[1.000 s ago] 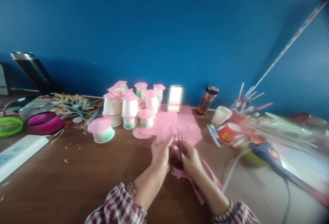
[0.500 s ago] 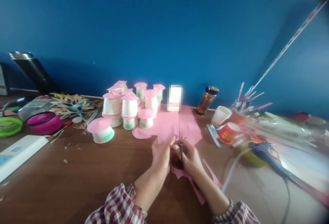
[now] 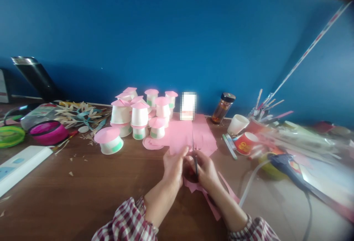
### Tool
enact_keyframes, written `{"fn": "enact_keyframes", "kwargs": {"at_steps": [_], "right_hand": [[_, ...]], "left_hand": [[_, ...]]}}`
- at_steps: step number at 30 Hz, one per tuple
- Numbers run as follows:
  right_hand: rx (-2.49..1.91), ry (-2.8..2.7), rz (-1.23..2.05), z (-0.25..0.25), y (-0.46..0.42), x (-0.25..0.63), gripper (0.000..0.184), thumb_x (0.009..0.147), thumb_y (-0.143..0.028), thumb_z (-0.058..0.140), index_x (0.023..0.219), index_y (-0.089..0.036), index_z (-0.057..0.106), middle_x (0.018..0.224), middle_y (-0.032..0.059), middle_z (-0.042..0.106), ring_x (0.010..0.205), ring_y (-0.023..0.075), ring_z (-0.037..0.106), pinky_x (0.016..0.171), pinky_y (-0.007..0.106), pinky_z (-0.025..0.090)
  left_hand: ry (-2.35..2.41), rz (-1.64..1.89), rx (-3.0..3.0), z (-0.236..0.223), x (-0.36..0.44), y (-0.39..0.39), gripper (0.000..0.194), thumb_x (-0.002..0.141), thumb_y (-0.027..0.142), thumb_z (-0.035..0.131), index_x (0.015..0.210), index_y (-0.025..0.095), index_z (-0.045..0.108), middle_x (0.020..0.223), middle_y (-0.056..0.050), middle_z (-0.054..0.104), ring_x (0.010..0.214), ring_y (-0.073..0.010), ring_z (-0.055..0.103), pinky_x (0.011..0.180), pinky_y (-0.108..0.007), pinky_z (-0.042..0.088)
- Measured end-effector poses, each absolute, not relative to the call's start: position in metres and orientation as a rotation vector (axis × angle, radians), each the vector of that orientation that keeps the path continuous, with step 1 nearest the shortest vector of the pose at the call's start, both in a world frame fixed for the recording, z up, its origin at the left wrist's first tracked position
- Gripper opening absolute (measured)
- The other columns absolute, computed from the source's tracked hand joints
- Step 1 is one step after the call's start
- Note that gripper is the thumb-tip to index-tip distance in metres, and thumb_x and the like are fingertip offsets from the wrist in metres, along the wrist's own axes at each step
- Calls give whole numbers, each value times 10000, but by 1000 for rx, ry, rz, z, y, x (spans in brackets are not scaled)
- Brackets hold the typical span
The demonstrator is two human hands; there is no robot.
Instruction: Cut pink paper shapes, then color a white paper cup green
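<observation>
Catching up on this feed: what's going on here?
A person's right hand holds scissors, blades pointing forward at the pink paper gripped by the left hand. Pink-topped paper cups stand to the left, some stacked. Pink paper scraps lie by the right forearm.

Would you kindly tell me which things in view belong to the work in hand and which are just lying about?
In the work:
scissors, in the right hand
pink paper, held by the left hand
pink-topped cups, probably

Apparently just lying about:
black flask
white power strip
lidded jar
red paper cup
</observation>
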State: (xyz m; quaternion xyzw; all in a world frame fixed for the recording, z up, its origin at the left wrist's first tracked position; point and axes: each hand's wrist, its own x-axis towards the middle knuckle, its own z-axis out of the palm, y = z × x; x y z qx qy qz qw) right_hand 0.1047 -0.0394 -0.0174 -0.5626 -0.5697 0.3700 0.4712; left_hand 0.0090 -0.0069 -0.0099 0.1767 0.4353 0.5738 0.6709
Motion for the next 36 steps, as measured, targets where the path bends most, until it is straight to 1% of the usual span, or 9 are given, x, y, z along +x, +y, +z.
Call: {"fn": "enact_keyframes", "kwargs": {"at_steps": [6,11,18,22,24,29,33,36], "right_hand": [[-1365,-1386,901,-21,-39,106,248,815,-418,608,771,-177,570,508,-43,517,473,117,478,448,198,359],[-1365,-1373,909,-22,-40,106,234,803,-401,620,756,-175,577,492,-46,517,451,108,453,432,191,336],[-1359,-1367,915,-26,-39,105,239,801,-406,618,786,-169,594,503,-43,522,458,111,474,437,194,349],[-1365,-1369,897,-25,-39,104,261,797,-431,622,760,-176,586,505,-43,528,455,114,483,434,196,350],[-1381,-1367,904,-22,-39,104,264,791,-437,627,772,-177,587,497,-43,527,450,118,485,425,198,346],[-1388,-1313,997,-16,-40,101,268,775,-436,637,777,-172,592,486,-39,528,435,118,483,415,200,347],[-1377,-1263,1026,-16,-41,99,239,756,-396,656,791,-166,598,473,-49,514,418,105,456,403,193,332],[-1375,-1267,1016,-15,-41,99,216,751,-371,661,777,-168,592,475,-48,519,426,107,461,409,194,338]], "left_hand": [[988,1296,396,-13,8,-5,349,553,221,805,828,82,641,664,-103,682,590,-237,676,489,-305,546],[978,1305,384,-11,8,-5,354,553,225,808,828,88,634,651,-91,674,584,-237,673,498,-322,555],[969,1302,375,-18,7,-4,404,554,284,828,847,91,627,672,-99,679,578,-231,672,516,-337,564],[943,1341,356,-19,7,-3,430,545,259,835,881,105,616,675,-91,680,610,-237,681,516,-323,564],[935,1363,353,-17,8,-3,434,538,253,837,879,116,607,662,-77,676,592,-229,677,495,-309,555],[923,1335,354,-12,8,-7,390,546,305,833,787,120,587,613,-55,655,500,-198,644,470,-299,539],[856,1341,416,-12,8,-10,409,574,329,821,848,138,584,610,-17,634,476,-167,623,478,-283,529],[840,1335,445,-11,8,-11,448,590,348,812,919,158,573,628,-6,629,488,-163,621,462,-268,513]]}}
